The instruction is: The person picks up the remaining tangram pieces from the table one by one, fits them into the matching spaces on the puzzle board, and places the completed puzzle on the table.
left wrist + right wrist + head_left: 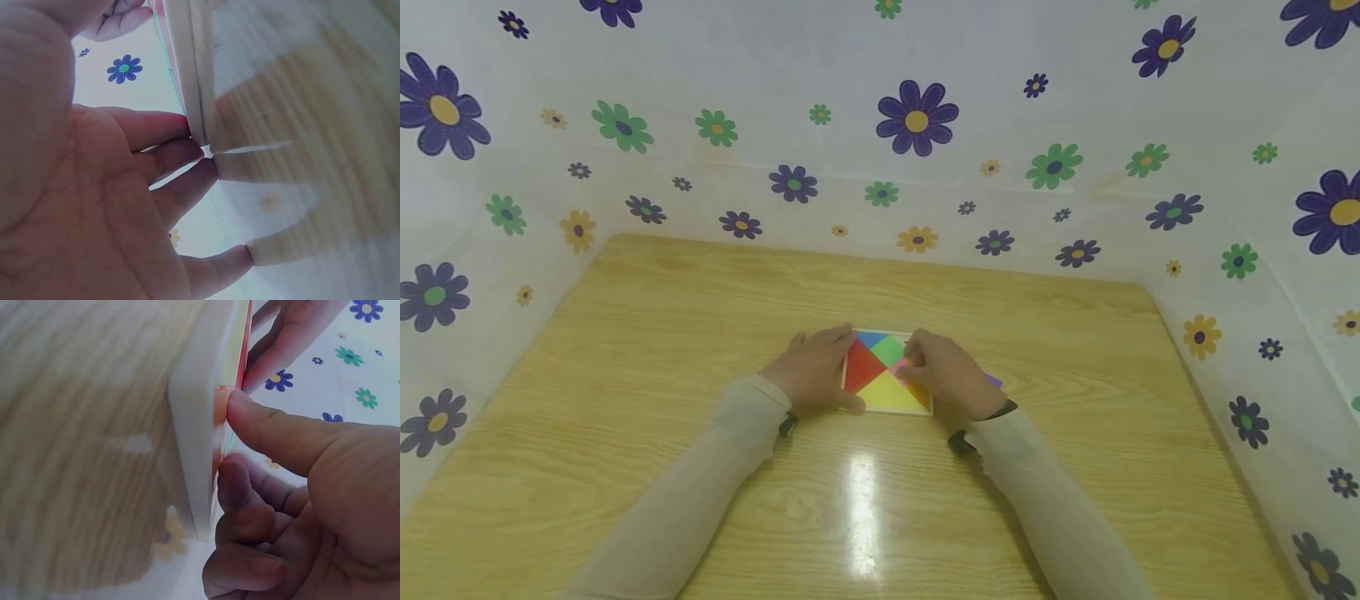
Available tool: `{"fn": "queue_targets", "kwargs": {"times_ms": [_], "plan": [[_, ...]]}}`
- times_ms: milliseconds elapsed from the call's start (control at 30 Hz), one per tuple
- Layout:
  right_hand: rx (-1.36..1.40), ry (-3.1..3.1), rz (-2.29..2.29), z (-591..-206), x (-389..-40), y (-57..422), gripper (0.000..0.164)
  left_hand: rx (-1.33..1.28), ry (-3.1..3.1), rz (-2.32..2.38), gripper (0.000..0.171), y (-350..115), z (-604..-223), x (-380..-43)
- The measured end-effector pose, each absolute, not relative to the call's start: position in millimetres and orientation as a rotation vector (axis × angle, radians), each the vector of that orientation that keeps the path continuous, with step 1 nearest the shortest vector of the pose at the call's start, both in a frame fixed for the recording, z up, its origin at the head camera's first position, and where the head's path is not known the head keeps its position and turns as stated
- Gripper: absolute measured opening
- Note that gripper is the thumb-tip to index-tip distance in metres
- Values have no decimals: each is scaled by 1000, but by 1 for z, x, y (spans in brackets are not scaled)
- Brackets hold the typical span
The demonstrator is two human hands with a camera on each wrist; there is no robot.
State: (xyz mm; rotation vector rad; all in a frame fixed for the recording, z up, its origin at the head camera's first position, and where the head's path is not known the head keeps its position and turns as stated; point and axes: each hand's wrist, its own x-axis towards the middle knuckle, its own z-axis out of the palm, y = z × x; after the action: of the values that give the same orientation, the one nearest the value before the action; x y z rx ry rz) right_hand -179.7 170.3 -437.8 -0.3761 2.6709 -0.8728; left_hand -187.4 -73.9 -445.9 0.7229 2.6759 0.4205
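Observation:
A square tangram tray with a pale rim lies on the table, holding red, yellow, green, blue and orange pieces. My left hand lies along its left side, fingers extended; in the left wrist view the fingertips touch the tray edge and tabletop. My right hand bends over the tray's right side, thumb and forefinger pinching a small pink piece. A purple piece pokes out beyond the right hand, mostly hidden by it.
The wood-grain table is glossy and reflects a bright light strip in front of the tray. White flower-printed sheeting encloses the table at the back and both sides.

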Motion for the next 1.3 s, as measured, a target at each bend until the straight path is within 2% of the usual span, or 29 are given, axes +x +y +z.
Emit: {"fn": "queue_targets", "kwargs": {"times_ms": [133, 433, 733, 967, 1300], "plan": [[-391, 2694, -833, -437, -179, 168, 15, 722, 2676, 419, 113, -74, -446, -187], [-405, 2677, -834, -425, -181, 191, 15, 712, 2669, 425, 113, -73, -443, -185], [-291, 2773, -490, -401, -187, 232, 30, 714, 2670, 423, 112, -74, -443, -185], [-143, 2652, -392, -401, -183, 238, 24, 717, 2674, 414, 111, -75, -443, -186], [-154, 2595, -437, -402, -180, 237, 13, 719, 2670, 412, 112, -75, -445, -187]]}}
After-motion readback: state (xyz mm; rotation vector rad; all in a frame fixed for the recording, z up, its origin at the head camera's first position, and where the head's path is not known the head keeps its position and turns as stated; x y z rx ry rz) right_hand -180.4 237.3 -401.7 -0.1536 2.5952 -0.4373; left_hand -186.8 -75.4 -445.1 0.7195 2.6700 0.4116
